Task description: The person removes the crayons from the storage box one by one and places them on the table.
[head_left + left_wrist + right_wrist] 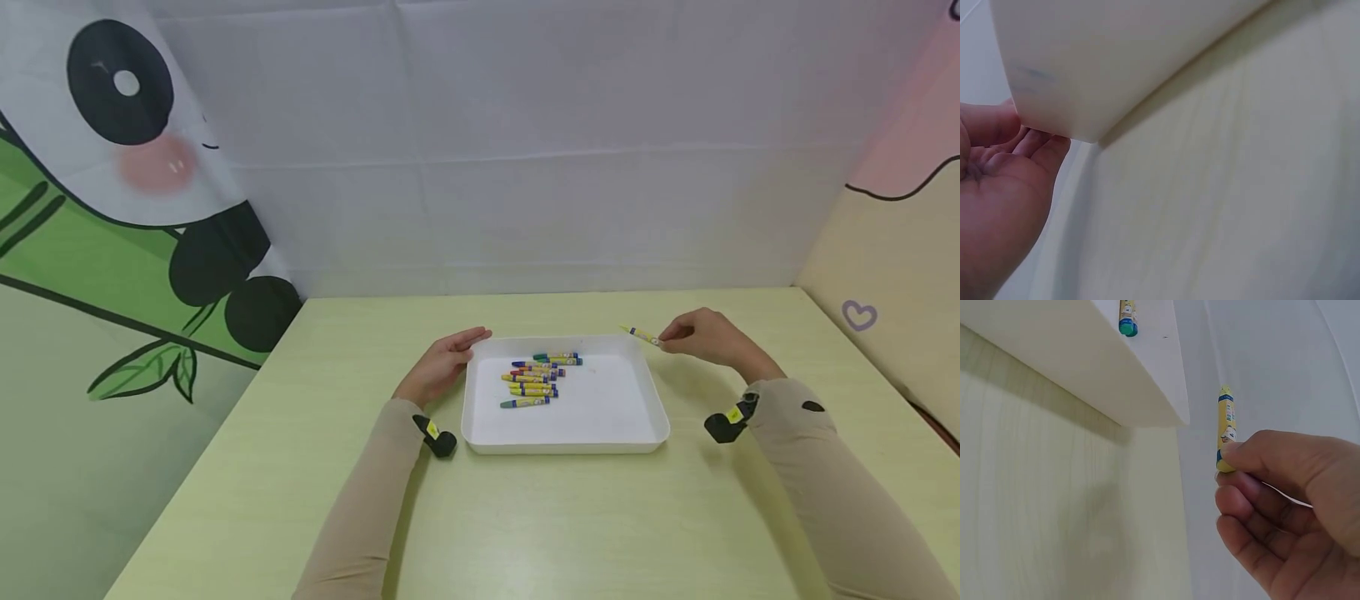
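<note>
— While my left hand [442, 364] rests with straight fingers against the near-left rim of the white tray [637, 429] on the desk [525, 525], what could slip?

— The yellow crayon [640, 334]. My right hand [705, 337] pinches only its end, just past the tray's far-right corner, so I judge it could tip out and roll.

— Any writing?

— Each wrapper in the crayon pile [536, 379] carries a blue band; the print is too small for me to read.
</note>
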`<state>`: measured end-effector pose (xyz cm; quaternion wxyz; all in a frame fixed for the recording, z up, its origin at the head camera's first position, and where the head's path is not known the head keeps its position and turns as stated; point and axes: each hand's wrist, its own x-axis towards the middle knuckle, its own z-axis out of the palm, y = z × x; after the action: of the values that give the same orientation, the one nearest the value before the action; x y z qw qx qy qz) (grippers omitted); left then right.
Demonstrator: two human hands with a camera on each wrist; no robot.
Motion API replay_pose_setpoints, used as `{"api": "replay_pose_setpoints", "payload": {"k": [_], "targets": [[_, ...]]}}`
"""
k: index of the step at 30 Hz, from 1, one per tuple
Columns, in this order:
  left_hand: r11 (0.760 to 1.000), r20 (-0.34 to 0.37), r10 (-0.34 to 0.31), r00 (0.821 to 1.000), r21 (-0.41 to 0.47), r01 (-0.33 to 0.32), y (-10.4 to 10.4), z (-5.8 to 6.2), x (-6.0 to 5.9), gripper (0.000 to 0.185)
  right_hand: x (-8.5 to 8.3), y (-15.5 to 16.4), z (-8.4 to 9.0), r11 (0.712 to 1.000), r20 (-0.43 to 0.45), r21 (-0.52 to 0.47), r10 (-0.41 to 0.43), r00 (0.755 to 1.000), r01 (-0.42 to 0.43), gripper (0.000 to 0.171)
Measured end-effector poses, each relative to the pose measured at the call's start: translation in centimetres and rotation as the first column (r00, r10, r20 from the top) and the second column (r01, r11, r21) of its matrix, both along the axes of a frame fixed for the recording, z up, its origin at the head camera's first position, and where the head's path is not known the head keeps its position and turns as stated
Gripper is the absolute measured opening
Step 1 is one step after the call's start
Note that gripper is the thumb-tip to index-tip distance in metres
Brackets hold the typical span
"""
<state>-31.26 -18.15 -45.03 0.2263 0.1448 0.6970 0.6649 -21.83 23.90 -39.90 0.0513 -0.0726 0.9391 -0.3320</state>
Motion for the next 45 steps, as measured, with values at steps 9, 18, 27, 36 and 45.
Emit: {"api": "replay_pose_setpoints", "payload": {"k": [9,18,27,36,45], "targets": [[1.000,-0.008,-0.002,1.000,0.018,0.002,0.3,-0.1,-0.3,0.048,-0.5,2.0,-1.1,1.000,0.000,0.019,-0.010,1.000,0.010,0.032],[1.000,-0.005,0.023,1.000,0.004,-0.023,0.6,-0.2,-0.6,0.048,-0.6,3.3,-2.2,1.000,0.026,0.029,-0.007,1.000,0.006,0.034],[0.999,-0.002,0.035,0.999,-0.014,-0.035,0.8,-0.1,-0.4,0.049,-0.6,3.7,-3.8,0.999,0.016,0.033,-0.025,1.000,0.024,0.029],[1.000,-0.013,0.027,1.000,0.001,-0.027,0.6,-0.3,-0.3,0.049,-0.5,3.7,-4.5,1.000,0.006,0.028,-0.013,1.000,0.012,0.027],[0.999,-0.011,0.037,0.999,-0.002,-0.037,0.7,-0.4,-0.4,0.049,-0.7,3.7,-5.0,1.000,0.004,0.028,-0.010,1.000,0.009,0.026]]}}
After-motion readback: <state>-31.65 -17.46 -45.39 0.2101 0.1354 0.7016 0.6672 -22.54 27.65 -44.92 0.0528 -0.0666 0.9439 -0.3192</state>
